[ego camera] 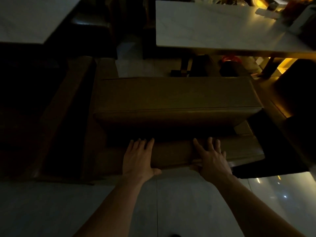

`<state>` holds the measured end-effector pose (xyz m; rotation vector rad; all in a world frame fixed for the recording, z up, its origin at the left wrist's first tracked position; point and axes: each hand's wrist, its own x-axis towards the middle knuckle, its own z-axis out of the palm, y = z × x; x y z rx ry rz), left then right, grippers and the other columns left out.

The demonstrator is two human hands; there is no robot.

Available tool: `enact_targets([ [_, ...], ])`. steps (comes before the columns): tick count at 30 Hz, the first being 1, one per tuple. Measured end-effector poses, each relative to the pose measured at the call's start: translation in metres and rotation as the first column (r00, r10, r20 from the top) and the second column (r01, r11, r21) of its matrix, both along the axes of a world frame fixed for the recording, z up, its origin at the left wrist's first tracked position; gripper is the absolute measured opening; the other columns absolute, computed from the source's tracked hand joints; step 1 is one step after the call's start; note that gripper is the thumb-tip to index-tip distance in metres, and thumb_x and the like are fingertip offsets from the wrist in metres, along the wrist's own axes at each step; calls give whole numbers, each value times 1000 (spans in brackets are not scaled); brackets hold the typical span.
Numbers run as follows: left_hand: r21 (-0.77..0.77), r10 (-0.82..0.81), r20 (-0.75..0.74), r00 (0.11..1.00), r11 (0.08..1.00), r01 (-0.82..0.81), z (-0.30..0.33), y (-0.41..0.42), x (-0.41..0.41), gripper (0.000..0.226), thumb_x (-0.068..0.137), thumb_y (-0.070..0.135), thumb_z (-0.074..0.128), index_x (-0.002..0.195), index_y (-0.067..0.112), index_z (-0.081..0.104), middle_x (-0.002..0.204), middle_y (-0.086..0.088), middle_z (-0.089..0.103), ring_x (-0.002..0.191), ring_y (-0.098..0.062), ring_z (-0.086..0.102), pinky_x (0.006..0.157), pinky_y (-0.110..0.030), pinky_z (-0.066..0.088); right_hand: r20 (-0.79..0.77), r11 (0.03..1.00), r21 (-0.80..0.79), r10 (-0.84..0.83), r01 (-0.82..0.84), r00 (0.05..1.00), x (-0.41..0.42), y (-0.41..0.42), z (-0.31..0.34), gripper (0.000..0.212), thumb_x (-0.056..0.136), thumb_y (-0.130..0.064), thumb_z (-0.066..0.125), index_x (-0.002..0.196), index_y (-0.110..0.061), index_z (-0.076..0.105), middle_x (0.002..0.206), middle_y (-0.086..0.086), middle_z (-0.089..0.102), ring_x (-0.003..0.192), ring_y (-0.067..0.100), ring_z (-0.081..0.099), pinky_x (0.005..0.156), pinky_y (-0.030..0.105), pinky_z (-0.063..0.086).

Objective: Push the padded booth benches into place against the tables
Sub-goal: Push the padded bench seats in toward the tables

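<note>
Hands, left hand [138,156] and right hand [212,158], flat (fingers spread) on bench backrest [172,153].

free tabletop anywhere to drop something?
Right white table: near and left parts bare; its far right corner is crowded with clutter. Left white table: the visible part is bare. Both hands, left hand and right hand, lie flat on the bench backrest.

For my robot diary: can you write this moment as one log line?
left hand flat on tan padded booth bench backrest | right hand same | white rectangular table ahead
</note>
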<state>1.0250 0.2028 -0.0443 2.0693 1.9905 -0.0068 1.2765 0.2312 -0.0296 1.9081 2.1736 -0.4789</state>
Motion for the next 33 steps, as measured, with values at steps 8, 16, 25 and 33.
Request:
enact_targets([
  [8,11,-63,56,996,998,63,66,-34,31,114,68,83,57,156,31,7,163,1,16,150,-22,9,122,-43,2,-97,995,95,3,6,995,-1,-44,81,98,83,-65,61,153,-42,-3,165,9,-6,150,33,-9,119,61,11],
  [16,-3,-160,90,983,987,161,151,-56,105,110,70,83,57,155,33,8,164,4,13,149,-20,10,121,-42,9,-113,973,190,-114,134,987,72,-88,160,98,82,-60,66,153,-42,1,165,9,-2,151,31,-3,121,55,12],
  [25,67,-248,95,964,968,242,195,-63,295,106,71,84,54,155,32,15,160,7,22,146,-18,21,118,-40,22,-147,957,190,-192,219,970,267,-121,202,95,86,-52,65,154,-41,0,165,9,-1,151,31,2,121,50,14],
  [33,37,-257,195,947,966,255,205,-51,491,100,71,80,59,151,34,21,153,6,34,138,-21,34,106,-43,37,-112,917,183,-338,354,935,466,-131,207,97,82,-65,62,154,-38,4,164,13,7,150,34,10,118,49,28],
])
